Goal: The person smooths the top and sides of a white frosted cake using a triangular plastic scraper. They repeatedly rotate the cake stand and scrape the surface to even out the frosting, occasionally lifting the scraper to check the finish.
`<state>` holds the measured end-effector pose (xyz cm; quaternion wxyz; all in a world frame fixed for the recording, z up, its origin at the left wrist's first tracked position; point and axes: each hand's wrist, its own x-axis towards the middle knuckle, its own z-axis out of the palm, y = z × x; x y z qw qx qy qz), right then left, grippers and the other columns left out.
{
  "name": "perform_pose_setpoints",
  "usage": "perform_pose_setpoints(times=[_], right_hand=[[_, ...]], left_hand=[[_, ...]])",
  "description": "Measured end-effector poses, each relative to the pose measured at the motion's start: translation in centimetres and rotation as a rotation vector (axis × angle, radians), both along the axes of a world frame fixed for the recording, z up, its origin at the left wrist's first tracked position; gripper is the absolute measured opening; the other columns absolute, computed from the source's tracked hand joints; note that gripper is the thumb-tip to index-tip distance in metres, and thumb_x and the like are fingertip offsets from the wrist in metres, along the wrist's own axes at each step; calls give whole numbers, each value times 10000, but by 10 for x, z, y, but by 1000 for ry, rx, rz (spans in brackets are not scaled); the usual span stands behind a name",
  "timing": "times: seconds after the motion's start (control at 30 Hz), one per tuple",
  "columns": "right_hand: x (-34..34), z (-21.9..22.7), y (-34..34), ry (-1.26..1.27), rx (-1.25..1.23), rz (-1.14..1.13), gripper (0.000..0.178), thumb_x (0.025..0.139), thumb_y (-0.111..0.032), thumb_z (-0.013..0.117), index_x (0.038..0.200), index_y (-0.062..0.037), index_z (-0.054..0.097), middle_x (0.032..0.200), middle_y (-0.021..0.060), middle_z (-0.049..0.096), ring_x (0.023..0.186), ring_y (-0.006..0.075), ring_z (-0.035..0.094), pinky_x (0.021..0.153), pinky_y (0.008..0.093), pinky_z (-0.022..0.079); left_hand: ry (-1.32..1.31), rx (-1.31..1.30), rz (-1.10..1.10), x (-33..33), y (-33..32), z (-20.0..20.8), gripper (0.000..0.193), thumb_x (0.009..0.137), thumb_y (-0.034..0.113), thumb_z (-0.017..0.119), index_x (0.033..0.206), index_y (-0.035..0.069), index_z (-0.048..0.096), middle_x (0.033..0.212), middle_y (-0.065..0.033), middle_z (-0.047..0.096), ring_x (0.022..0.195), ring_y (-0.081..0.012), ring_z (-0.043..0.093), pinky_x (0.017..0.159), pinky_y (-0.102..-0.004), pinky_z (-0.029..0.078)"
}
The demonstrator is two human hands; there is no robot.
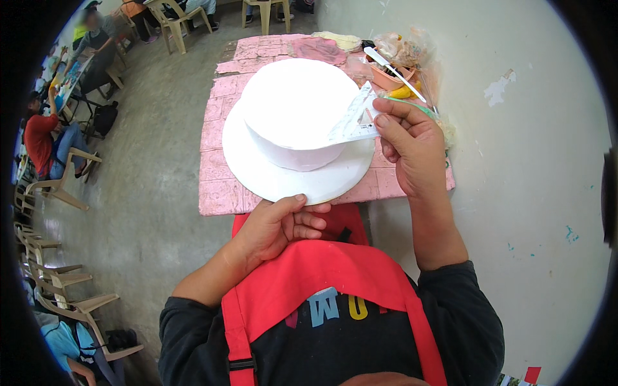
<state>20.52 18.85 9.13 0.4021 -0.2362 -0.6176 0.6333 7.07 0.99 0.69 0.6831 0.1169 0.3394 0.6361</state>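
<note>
Here, in the head view, holds a clear triangular plastic set square (351, 132) in the right hand (415, 141), with thumb and bent fingers clamped on its outer corner. Has it over the right edge of a white hat-shaped form (293, 103), made up of a round flat top, a short drum wall and a broad disc brim; cannot tell from above any contact between the two. Has that form brim down on a pink brick-patterned board (219, 186). Sets the left hand (273, 225) at the near edge of the brim, with the thumb at the rim and the fingers curled just below; cannot tell that grip as closed or loose.

Shows, crowded at the far right corner just beyond the right hand, an orange plastic basket (385, 80), a long white tool (400, 75) slanting across it, crumpled clear plastic bags (407, 51) and a partly hidden yellow object (402, 92). Hides part of this clutter behind the right hand. Shows also a crumpled pink sheet (318, 49) along the far edge. Has a pale wall (528, 161) close along the right side. Wears a red cloth apron (322, 267). Shows, well apart on the left, beige plastic chairs (175, 24), a black bag (105, 119) and a seated person in a red top (42, 140).
</note>
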Motion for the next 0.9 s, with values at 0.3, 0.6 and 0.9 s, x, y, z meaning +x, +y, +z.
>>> perform_pose_setpoints(times=[0.3, 0.6, 0.9], right_hand=[[14, -9, 14, -19, -17, -58, 258, 785, -77, 691, 1023, 9, 641, 740, 6, 595, 550, 34, 465, 463, 165, 348], [6, -2, 8, 21, -16, -3, 258, 785, -68, 688, 1021, 21, 635, 731, -1, 590, 539, 33, 456, 463, 162, 339], [-6, -4, 2, -17, 40, 2, 276, 794, -78, 683, 1047, 18, 631, 726, -4, 578, 561, 33, 456, 467, 166, 337]], left_hand=[[11, -5, 3, 0, -1, 0, 358, 915, 180, 492, 1179, -63, 486, 1015, -167, 643, 821, -214, 652, 718, -326, 571], [20, -9, 2, 0, 0, 0, 356, 912, 181, 497, 1172, -61, 492, 1006, -164, 646, 816, -215, 652, 721, -329, 572], [22, -16, 10, -1, -2, -1, 352, 909, 183, 503, 1173, -49, 497, 1006, -157, 647, 817, -213, 651, 716, -320, 568]])
